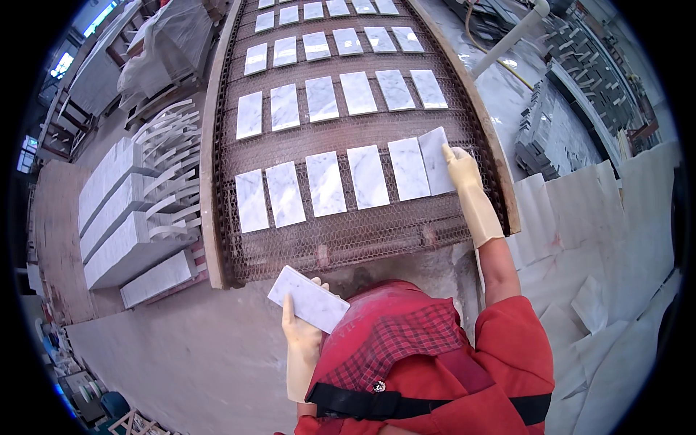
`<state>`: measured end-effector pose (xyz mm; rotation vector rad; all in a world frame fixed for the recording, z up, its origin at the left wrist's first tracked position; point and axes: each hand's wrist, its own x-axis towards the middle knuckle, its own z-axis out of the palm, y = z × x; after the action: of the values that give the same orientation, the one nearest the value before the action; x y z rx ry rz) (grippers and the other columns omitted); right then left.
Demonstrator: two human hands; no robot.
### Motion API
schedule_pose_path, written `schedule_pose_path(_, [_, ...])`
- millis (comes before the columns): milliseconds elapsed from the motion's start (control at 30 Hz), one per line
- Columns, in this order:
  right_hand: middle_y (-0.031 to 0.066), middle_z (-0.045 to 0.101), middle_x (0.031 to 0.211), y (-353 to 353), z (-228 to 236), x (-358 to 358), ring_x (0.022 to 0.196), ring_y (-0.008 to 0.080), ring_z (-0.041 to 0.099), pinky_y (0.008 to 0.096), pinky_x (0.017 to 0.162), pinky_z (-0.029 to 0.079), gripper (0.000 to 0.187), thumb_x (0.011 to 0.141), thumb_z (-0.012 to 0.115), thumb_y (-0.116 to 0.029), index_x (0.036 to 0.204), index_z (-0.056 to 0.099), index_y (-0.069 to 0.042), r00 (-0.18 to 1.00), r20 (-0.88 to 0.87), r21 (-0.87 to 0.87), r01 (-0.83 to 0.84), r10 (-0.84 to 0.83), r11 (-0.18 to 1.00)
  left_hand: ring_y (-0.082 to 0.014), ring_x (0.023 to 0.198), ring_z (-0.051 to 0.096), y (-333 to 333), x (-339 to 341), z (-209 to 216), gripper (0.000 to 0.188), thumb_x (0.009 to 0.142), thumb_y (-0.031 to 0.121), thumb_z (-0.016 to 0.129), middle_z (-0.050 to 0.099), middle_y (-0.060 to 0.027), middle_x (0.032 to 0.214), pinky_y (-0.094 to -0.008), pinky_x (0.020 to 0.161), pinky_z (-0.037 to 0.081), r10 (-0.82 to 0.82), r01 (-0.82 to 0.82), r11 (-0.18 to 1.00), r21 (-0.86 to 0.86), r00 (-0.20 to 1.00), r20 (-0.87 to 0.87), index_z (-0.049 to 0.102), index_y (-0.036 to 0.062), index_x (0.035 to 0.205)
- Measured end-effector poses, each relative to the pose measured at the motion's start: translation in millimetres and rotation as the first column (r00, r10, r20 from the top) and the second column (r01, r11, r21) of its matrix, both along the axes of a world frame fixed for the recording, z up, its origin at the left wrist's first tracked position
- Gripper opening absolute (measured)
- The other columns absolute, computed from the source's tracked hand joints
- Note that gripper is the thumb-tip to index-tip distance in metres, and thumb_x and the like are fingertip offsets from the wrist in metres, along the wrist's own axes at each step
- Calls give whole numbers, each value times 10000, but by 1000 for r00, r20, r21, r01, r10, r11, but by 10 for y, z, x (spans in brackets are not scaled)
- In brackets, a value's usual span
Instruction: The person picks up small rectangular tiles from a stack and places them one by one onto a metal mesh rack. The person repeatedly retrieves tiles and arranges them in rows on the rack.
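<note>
My left hand (300,341), in a cream rubber glove, is closed round a white, grey-veined marble tile (310,301), held tilted in front of my body. The thumb lies on its upper face. My gloved right hand (464,168) grips the outer edge of another marble tile (435,165) at the right end of the nearest row. That tile touches or slightly overlaps its neighbouring tile (409,170). Several similar tiles lie in rows on the wire-mesh conveyor belt (348,235). The fingertips under the left-hand tile are mostly hidden.
Wooden rails (210,196) edge the belt on both sides. Stacks of white slabs (119,243) with curved strips between them stand at the left. Past the right rail lie pale sheets (573,210), a white pipe (511,40) and stacked grey strips (554,127).
</note>
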<state>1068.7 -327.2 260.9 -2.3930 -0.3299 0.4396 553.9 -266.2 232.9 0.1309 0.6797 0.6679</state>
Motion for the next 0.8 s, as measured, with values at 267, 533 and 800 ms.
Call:
schedule_pose_path(267, [194, 780, 1180, -257, -254, 321, 1145, 361, 736, 448, 988, 550, 464, 1058, 600, -506, 1262, 764, -123, 976, 217, -102, 40, -17, 994, -415, 1481, 464, 53, -37, -111, 822, 1075, 593, 516, 503, -186, 1613, -698, 1207, 362, -47, 47, 999, 17, 999, -8, 361, 17, 1639])
schedule_pose_path(533, [156, 758, 1282, -95, -201, -292, 1128, 309, 746, 440, 987, 579, 472, 1008, 728, -369, 1414, 679, -133, 858, 473, -81, -183, 199, 980, -414, 1461, 484, 74, -32, -154, 842, 1054, 602, 549, 524, -190, 1596, -681, 1198, 379, -79, 79, 997, -5, 997, 22, 397, -5, 1618])
schedule_pose_path(800, [95, 671, 1318, 392, -457, -815, 1200, 301, 682, 458, 952, 576, 649, 925, 815, -422, 1436, 572, -103, 794, 458, -270, -305, 400, 913, -418, 1429, 516, 33, -81, -143, 860, 1044, 617, 558, 539, -203, 1574, -665, 1196, 387, -114, 114, 993, 1, 993, 4, 410, -15, 1607])
